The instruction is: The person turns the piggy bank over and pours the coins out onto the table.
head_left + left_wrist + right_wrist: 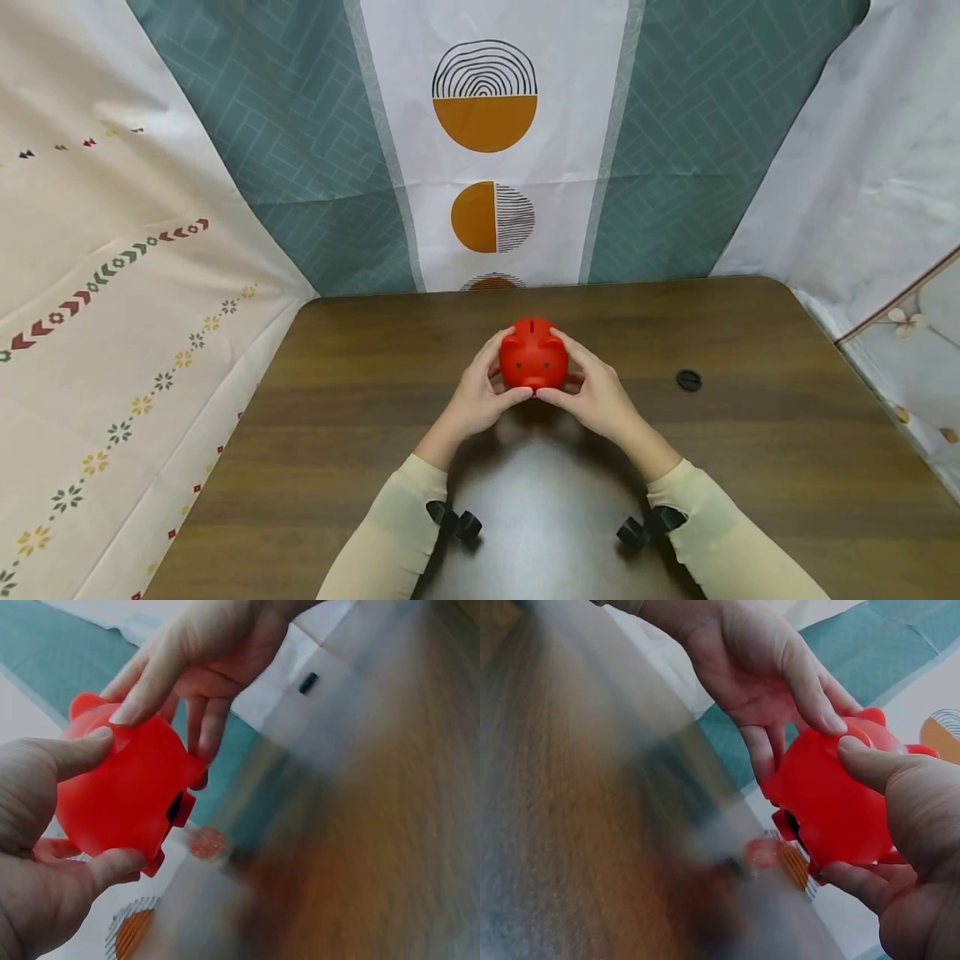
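A red piggy bank [533,358] with two dark eyes and a coin slot on top is held over the table by both hands. The left hand [481,392] grips its left side, thumb in front near the snout and fingers around the side. On the other side, the right hand [594,393] grips it the same way, the two thumb tips almost meeting. Part of a dark opening [175,810] shows on the underside of the bank in the left wrist view. A round black plug [689,380] lies on the table, right of the hands.
The brown wooden table [360,433] has rounded back corners. A teal and white patterned cloth [300,150] hangs behind it, with pale cloths along both sides. Black camera mounts [457,522] are strapped to both wrists over cream sleeves.
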Motion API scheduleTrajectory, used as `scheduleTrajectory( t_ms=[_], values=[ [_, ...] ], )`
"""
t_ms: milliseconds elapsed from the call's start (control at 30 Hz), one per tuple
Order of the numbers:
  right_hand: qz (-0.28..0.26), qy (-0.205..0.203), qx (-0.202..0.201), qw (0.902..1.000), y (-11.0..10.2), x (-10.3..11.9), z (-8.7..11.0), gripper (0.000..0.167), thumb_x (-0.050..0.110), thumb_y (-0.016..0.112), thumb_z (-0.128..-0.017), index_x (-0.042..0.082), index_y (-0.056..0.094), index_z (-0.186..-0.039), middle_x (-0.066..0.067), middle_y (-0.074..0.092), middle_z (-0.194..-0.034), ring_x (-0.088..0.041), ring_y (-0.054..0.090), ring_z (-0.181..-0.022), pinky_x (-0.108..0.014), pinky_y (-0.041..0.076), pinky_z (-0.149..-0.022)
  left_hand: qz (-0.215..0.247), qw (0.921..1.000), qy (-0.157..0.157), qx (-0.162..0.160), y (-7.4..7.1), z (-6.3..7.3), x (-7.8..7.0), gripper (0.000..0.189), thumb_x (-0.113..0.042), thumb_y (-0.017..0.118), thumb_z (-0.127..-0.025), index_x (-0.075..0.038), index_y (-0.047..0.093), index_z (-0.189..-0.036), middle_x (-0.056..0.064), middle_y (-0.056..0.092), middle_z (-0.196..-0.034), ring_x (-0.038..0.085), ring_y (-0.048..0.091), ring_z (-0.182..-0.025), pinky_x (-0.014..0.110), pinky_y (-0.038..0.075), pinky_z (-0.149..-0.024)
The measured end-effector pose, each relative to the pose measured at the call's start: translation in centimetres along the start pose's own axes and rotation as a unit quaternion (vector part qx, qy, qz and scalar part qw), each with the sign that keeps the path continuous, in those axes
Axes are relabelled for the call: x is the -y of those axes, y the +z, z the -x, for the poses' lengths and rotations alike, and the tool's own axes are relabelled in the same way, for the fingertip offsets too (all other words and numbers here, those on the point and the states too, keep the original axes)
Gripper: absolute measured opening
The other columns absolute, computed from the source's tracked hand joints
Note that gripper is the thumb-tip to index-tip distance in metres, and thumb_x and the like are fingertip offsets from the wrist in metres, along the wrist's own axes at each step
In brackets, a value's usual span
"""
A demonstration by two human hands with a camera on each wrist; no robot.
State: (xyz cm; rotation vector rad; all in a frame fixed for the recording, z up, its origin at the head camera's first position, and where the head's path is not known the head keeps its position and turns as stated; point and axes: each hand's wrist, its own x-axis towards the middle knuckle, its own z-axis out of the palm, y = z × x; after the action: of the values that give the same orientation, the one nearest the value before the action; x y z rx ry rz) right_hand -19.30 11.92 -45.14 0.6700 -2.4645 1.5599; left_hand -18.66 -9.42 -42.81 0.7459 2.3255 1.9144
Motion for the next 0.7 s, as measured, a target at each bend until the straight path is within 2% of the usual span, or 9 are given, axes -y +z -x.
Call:
scheduleTrajectory(
  t_ms=[133, 300, 400, 500, 533, 600, 700],
  values=[
    [-0.004, 0.007, -0.001, 1.0000, 0.0, -0.2, 0.1, 0.087, 0.029, 0.083, -0.075, 0.036, 0.035, -0.147, -0.004, 0.047, -0.142, -0.033, 0.066, -0.101, -0.039, 0.056, -0.077, 0.001, 0.9999, -0.011, -0.001, 0.1, 0.2, -0.7, 0.084, -0.001, 0.074, -0.082, -0.013, 0.028, -0.151, 0.005, 0.024, -0.155, 0.037, 0.048, -0.126, 0.043, 0.051, -0.090],
    [0.018, 0.018, -0.001, 0.9997, -0.3, 0.3, 0.2, 0.088, 0.035, 0.081, -0.076, 0.039, 0.032, -0.148, -0.004, 0.048, -0.141, -0.031, 0.068, -0.096, -0.036, 0.057, -0.075, -0.015, 0.9996, -0.010, -0.019, 0.4, 0.3, -1.0, 0.086, -0.006, 0.075, -0.083, -0.017, 0.026, -0.153, 0.003, 0.027, -0.154, 0.034, 0.050, -0.123, 0.040, 0.052, -0.088],
    [0.037, -0.006, -0.028, 0.9989, -0.8, 1.2, 0.3, 0.088, 0.036, 0.082, -0.076, 0.039, 0.032, -0.148, -0.003, 0.049, -0.140, -0.026, 0.070, -0.089, -0.034, 0.058, -0.071, -0.031, 0.9985, 0.028, -0.037, 0.6, 0.1, -0.8, 0.086, -0.011, 0.076, -0.083, -0.021, 0.026, -0.153, 0.003, 0.025, -0.156, 0.031, 0.048, -0.125, 0.040, 0.053, -0.087],
    [0.043, -0.047, -0.057, 0.9963, -1.3, 2.1, 0.3, 0.088, 0.030, 0.084, -0.075, 0.033, 0.036, -0.148, -0.004, 0.048, -0.143, -0.025, 0.071, -0.087, -0.035, 0.058, -0.071, -0.061, 0.9936, 0.078, -0.055, 0.5, -0.1, -0.8, 0.087, -0.014, 0.078, -0.081, -0.024, 0.029, -0.152, 0.003, 0.023, -0.157, 0.028, 0.043, -0.130, 0.041, 0.053, -0.086],
    [0.042, -0.051, -0.059, 0.9961, -1.4, 2.3, 0.2, 0.087, 0.030, 0.084, -0.075, 0.032, 0.037, -0.148, -0.004, 0.048, -0.142, -0.024, 0.071, -0.087, -0.035, 0.058, -0.071, -0.065, 0.9926, 0.085, -0.057, 0.5, -0.3, -0.5, 0.087, -0.016, 0.078, -0.081, -0.025, 0.029, -0.152, 0.002, 0.024, -0.156, 0.027, 0.044, -0.130, 0.040, 0.054, -0.085],
    [0.040, -0.036, -0.046, 0.9975, -1.5, 2.3, 0.1, 0.086, 0.033, 0.082, -0.076, 0.033, 0.036, -0.148, -0.004, 0.049, -0.141, -0.022, 0.071, -0.084, -0.034, 0.058, -0.072, -0.069, 0.9932, 0.075, -0.056, 0.4, -0.4, 0.0, 0.085, -0.019, 0.078, -0.081, -0.028, 0.030, -0.151, -0.001, 0.030, -0.153, 0.025, 0.048, -0.125, 0.037, 0.055, -0.082],
    [0.033, 0.017, -0.015, 0.9992, -1.3, 1.7, 0.0, 0.084, 0.042, 0.079, -0.077, 0.036, 0.034, -0.148, -0.003, 0.053, -0.136, -0.019, 0.070, -0.081, -0.032, 0.058, -0.072, -0.056, 0.9972, 0.024, -0.043, 0.4, -0.5, 1.0, 0.082, -0.023, 0.077, -0.082, -0.035, 0.031, -0.150, -0.007, 0.037, -0.147, 0.022, 0.055, -0.115, 0.033, 0.056, -0.079]
  ],
)
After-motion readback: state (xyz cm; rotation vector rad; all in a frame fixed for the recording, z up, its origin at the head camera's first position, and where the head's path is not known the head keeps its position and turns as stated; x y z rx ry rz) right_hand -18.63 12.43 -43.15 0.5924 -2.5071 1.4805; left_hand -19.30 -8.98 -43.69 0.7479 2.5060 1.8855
